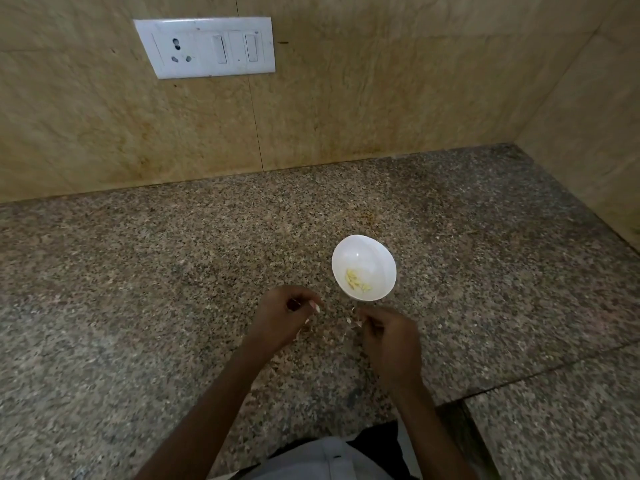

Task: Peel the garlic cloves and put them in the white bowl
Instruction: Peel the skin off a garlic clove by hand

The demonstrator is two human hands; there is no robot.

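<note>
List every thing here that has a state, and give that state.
bowl: upright on counter, holding cloves.
cloves: peeled, in the bowl.
left hand: fingers curled; contents too small to tell.
right hand: pinches skin scrap.
loose skins: scattered on counter between the hands.
socket: nothing plugged in.
switches: position unclear.

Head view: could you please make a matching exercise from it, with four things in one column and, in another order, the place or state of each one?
Things:
1. white bowl
2. peeled cloves
3. switch plate
4. right hand

Places or states:
a. on the wall
b. inside the bowl
c. on the counter
d. pinches a pale skin

Pairs: 1-c, 2-b, 3-a, 4-d
</note>
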